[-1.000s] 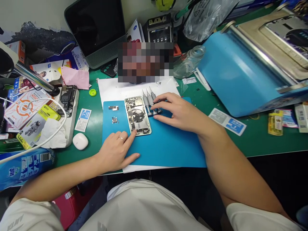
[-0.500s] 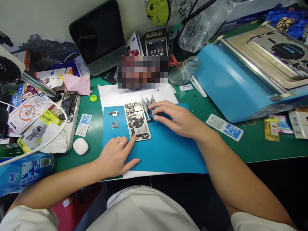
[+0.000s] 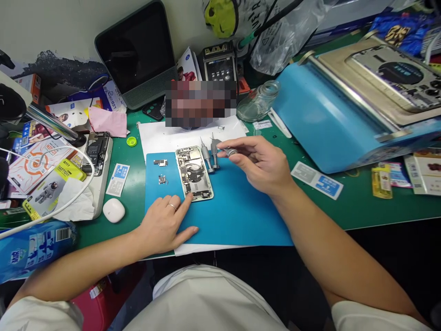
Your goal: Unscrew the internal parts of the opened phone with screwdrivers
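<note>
An opened phone [image 3: 195, 177] lies on the blue mat [image 3: 234, 216], its inner parts bare. My left hand [image 3: 167, 220] rests beside it with fingers apart, the index fingertip touching the phone's lower edge. Between the thumb and fingers of my right hand [image 3: 265, 163] is a grey precision screwdriver [image 3: 229, 151], lifted off the mat and held at a slant. Two more grey screwdrivers [image 3: 211, 158] lie side by side just right of the phone. To its left sit two small phone parts, an upper one [image 3: 161, 162] and a lower one [image 3: 162, 179].
A blue stand [image 3: 310, 124] bearing another phone's inner frame is at the right. A glass jar [image 3: 258, 102] lies behind the mat. At the left are a white earbud case [image 3: 114, 210], a white cable [image 3: 87, 181] and piled packets. A dark-screened display [image 3: 138, 50] stands behind.
My right hand has picked up one of the screwdrivers and drawn it up and to the right. My left hand keeps its finger on the phone. The view has shifted slightly.
</note>
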Tool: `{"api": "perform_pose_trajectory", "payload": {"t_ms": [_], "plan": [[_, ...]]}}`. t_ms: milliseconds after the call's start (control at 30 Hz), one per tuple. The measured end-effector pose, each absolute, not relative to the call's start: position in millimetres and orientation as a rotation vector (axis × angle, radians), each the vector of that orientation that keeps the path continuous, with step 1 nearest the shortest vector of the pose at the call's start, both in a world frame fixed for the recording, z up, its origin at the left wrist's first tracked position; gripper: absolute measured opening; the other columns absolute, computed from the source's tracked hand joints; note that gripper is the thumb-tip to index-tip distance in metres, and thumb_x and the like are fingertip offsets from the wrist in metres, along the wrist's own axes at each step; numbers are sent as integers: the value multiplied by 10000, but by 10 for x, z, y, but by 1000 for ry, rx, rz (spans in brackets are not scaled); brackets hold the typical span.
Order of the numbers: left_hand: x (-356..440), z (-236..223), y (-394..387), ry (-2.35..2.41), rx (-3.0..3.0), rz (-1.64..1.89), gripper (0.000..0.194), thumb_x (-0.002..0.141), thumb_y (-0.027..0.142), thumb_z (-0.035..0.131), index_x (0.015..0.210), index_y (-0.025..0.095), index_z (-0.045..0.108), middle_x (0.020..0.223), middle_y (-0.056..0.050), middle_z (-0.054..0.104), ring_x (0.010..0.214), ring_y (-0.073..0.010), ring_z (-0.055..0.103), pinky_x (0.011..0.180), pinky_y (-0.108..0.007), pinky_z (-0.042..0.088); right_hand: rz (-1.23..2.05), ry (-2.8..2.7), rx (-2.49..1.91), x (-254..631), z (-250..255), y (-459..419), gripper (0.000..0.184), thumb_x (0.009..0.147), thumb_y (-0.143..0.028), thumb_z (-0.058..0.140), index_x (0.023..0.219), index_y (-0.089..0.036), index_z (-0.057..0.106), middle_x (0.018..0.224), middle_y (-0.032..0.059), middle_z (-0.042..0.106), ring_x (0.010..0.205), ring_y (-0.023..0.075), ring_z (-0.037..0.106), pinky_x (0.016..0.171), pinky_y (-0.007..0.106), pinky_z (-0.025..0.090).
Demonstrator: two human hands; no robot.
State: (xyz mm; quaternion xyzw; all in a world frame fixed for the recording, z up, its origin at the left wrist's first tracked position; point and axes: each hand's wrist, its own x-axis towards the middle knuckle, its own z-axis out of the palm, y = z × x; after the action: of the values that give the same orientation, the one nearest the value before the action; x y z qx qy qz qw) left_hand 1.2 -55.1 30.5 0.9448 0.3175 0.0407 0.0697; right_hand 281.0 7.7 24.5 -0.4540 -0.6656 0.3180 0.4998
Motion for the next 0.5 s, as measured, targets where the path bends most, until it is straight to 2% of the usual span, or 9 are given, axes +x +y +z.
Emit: {"api": "perform_pose_trajectory", "payload": {"t_ms": [133, 267, 500], "plan": [[15, 310, -546, 959, 2845, 111, 724, 1038, 597, 317, 1477, 31, 420, 992, -136, 598, 848, -273, 569, 668, -388, 454, 692, -1613, -1156, 2782, 295, 68, 288, 885, -272, 727, 1169, -302, 698, 1128, 25, 766, 998, 233, 763, 911, 410, 665], [19, 310, -543, 957, 2843, 111, 727, 1038, 600, 316, 1479, 31, 416, 992, -139, 595, 855, -274, 572, 668, -383, 452, 637, -1650, -1175, 2770, 317, 66, 284, 906, -215, 682, 1180, -286, 710, 1116, 36, 765, 988, 223, 762, 907, 389, 661], [13, 308, -550, 948, 2857, 137, 722, 1039, 594, 320, 1475, 27, 416, 989, -138, 594, 848, -276, 573, 659, -386, 453, 577, -1674, -1154, 2784, 302, 70, 267, 924, -206, 655, 1172, -286, 715, 1147, 41, 754, 965, 215, 762, 872, 389, 661]]}}
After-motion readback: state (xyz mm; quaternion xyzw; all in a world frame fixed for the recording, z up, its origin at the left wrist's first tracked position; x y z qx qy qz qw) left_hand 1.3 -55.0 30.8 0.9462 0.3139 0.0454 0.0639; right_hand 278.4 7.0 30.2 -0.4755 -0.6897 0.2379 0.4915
